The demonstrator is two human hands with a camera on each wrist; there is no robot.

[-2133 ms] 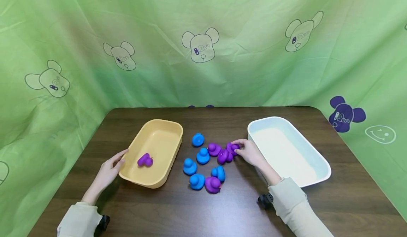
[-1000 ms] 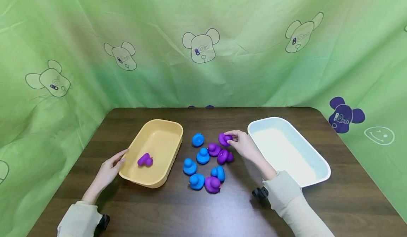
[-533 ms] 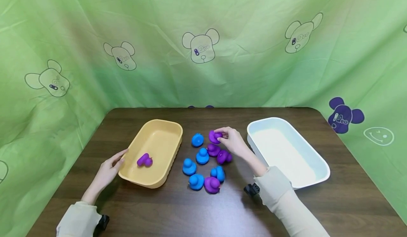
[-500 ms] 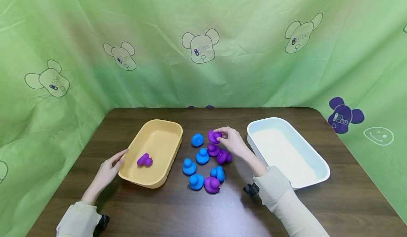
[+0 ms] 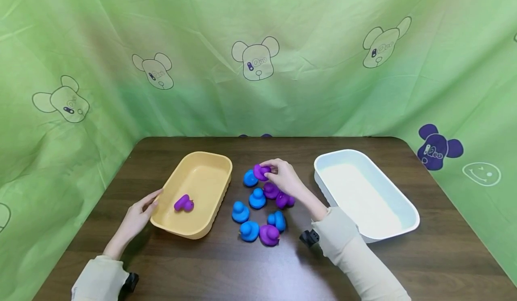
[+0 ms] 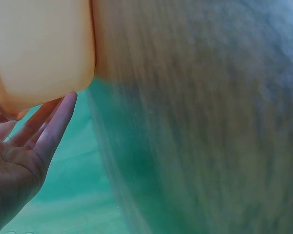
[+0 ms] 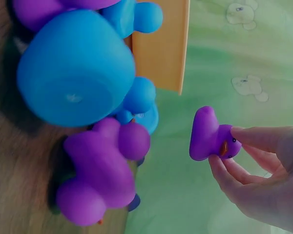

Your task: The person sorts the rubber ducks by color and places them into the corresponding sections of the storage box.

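Note:
My right hand point(image 5: 284, 175) pinches a purple rubber duck point(image 5: 261, 172) between thumb and fingers. In the right wrist view that duck point(image 7: 205, 135) is held by its head, off the table. Beneath it in the head view is a partly hidden blue duck point(image 5: 250, 179). My left hand point(image 5: 137, 215) holds the rim of a yellow tray point(image 5: 208, 171) at its near left side. One purple duck point(image 5: 184, 203) lies inside this tray. The left wrist view shows the thumb mostly hidden and the fingers point(image 6: 58, 119) against the tray's outer wall.
Several blue ducks point(image 5: 240, 212) and purple ducks point(image 5: 269, 235) stand or lie loose between the trays on the brown table point(image 5: 202, 265). On the right is a white tray point(image 5: 363, 193), its inside bare. A green curtain point(image 5: 202, 103) hangs around the table.
My right hand lifted a purple duck from the right of the group and carried it left, over the rear blue duck. The left hand and yellow tray have stayed put.

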